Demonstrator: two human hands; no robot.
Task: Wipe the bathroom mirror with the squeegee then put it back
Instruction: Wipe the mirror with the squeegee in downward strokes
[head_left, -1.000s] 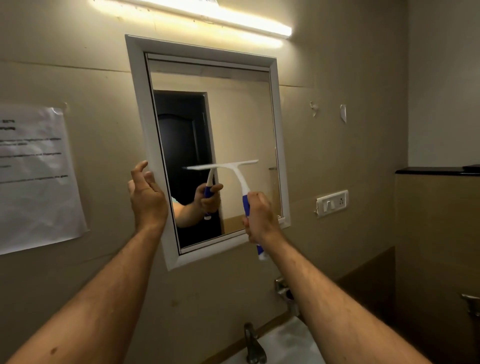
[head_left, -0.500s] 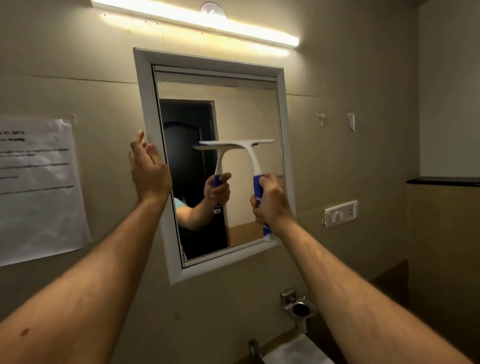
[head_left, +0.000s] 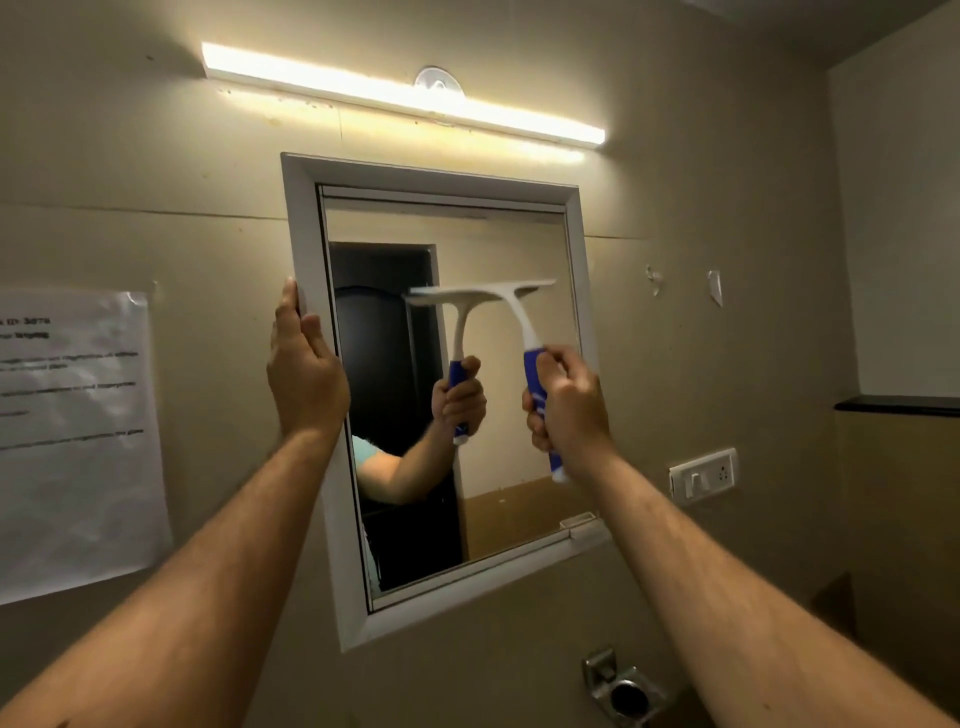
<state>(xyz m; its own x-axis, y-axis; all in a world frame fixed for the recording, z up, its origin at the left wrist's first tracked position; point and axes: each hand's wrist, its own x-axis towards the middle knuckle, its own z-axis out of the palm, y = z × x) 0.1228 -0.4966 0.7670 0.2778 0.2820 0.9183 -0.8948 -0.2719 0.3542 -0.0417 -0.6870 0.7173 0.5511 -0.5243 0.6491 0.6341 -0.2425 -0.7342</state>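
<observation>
Two bare hands reach up to a white-framed mirror (head_left: 530, 244) on a beige bathroom wall, under a lit tube light (head_left: 400, 96). Fingers straight, the left hand (head_left: 306, 374) rests on the frame's left edge. Curled tight, the right hand (head_left: 569, 402) grips the blue handle of a white squeegee (head_left: 511, 306), blade against the glass.
</observation>
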